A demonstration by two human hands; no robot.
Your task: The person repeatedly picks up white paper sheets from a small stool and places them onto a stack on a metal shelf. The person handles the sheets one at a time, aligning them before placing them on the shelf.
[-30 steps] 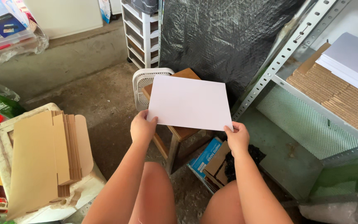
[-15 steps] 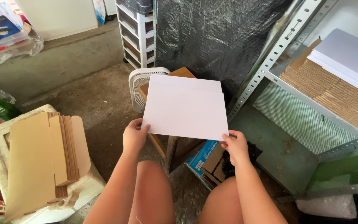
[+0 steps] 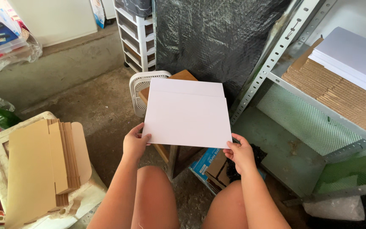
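Now the white sheet (image 3: 187,114) showed a fresh fold along its far edge; left hand (image 3: 134,144) and right hand (image 3: 240,153) gripped its near corners.

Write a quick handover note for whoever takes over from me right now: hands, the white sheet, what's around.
Left hand: grips the white sheet at its lower left corner.
Right hand: grips its lower right corner.
Sheet: held up over the knees, top strip creased along a fold line.
Nearby: flat brown cardboard stack at left; more white sheets on corrugated board on the metal shelf at right.
Done: one crease shows. Otherwise the sheet is flat.
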